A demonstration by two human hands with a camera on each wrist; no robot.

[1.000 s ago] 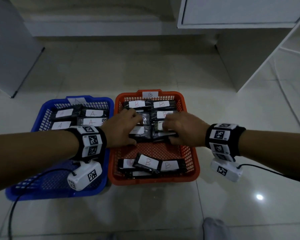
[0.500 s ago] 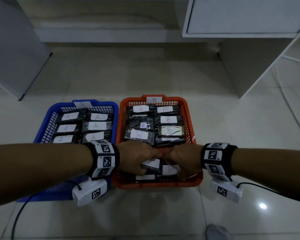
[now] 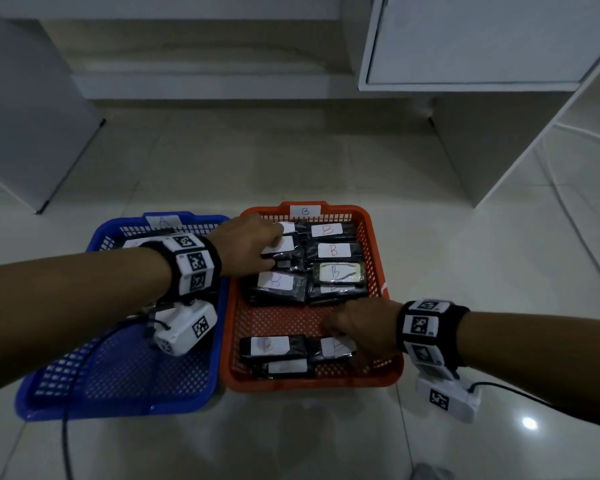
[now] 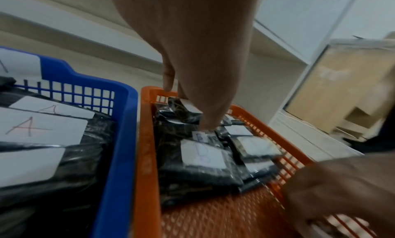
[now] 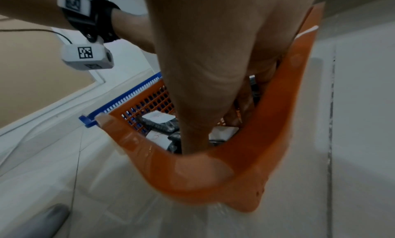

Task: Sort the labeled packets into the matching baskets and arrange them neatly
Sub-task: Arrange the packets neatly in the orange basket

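Observation:
An orange basket (image 3: 378, 244) tagged B holds black packets with white B labels: several in two rows at its far end, three at its near end. My left hand (image 3: 274, 242) reaches to the far-left row and pinches a B packet (image 3: 280, 244) (image 4: 181, 113) above that stack. My right hand (image 3: 336, 336) is at the near-right corner. Its thumb and fingers close round a B packet (image 3: 336, 348) (image 5: 222, 131) lying there. The blue basket (image 3: 118, 407) tagged A stands to the left. Its A packets (image 4: 42, 128) are mostly hidden by my left arm in the head view.
Both baskets stand side by side on a pale tiled floor. A white cabinet (image 3: 465, 39) stands at the back right and a grey panel (image 3: 25, 116) at the back left. A white cable (image 3: 586, 140) lies on the floor at the right.
Both hands were together at the orange basket's near end. My left hand has moved to the far-left row with a packet. My right hand has stayed at the near right.

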